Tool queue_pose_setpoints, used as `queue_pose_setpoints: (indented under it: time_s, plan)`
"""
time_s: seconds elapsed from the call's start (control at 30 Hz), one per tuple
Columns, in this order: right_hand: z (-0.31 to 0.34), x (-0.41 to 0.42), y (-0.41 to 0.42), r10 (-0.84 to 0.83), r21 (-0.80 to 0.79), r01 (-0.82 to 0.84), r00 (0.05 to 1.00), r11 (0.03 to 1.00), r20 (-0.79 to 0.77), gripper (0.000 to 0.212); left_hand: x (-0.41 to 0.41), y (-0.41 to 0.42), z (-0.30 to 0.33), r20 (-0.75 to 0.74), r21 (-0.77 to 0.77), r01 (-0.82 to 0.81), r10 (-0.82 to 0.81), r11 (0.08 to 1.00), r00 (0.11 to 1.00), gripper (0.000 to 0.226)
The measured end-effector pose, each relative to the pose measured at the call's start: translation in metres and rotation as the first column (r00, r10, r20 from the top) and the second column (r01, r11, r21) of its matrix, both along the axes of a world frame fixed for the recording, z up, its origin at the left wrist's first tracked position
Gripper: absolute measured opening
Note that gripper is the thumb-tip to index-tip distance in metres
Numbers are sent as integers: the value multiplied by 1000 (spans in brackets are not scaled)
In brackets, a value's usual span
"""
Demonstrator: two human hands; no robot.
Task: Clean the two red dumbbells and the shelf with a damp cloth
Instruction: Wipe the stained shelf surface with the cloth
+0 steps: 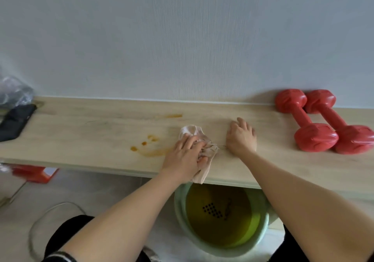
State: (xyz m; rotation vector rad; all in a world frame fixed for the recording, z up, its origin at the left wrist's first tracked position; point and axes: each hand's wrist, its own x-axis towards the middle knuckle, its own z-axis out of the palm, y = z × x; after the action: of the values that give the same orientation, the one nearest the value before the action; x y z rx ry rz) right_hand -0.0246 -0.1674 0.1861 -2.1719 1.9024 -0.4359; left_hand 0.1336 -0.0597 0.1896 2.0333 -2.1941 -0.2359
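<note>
Two red dumbbells (305, 124) (340, 126) lie side by side at the right end of the light wooden shelf (81, 132), against the wall. My left hand (184, 156) grips a crumpled pale cloth (194, 134) and presses it on the shelf near the front edge. Orange stains (147, 146) mark the wood just left of the cloth, with another streak (174, 116) farther back. My right hand (241, 136) rests flat on the shelf to the right of the cloth, fingers spread, holding nothing.
A pale green basin (180, 211) of yellowish water stands on the floor under the shelf's front edge. A black flat object (16, 122) and a clear plastic bag (14, 89) sit at the shelf's left end. A red box (34, 172) and a cable (50, 207) lie on the floor.
</note>
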Motion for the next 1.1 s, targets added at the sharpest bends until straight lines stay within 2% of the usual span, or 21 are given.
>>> queue_pose_setpoints:
  time_s: [0.17, 0.37, 0.57, 0.77, 0.93, 1.1]
  plan:
    - [1, 36, -10, 83, -1, -83, 995, 997, 49, 42, 10, -16, -1, 20, 10, -38, 38, 999, 999, 55]
    - [-2, 57, -41, 30, 25, -33, 995, 999, 93, 38, 39, -77, -4, 28, -53, -91, 93, 994, 995, 52]
    - [-18, 69, -42, -14, -116, 13, 1000, 993, -5, 38, 60, -139, -11, 11, -70, -183, 185, 981, 983, 49]
    - [-15, 70, -41, -26, -125, 22, 999, 992, -25, 36, 68, -157, -4, 61, -73, -296, 300, 952, 952, 51]
    - [-14, 70, -40, -15, -117, 11, 999, 993, -36, 37, 99, -139, -1, 0, -43, -439, 440, 897, 898, 51]
    - [-13, 70, -38, -3, -103, -3, 998, 995, -59, 39, 157, -136, -4, 41, 56, -583, 581, 811, 813, 57]
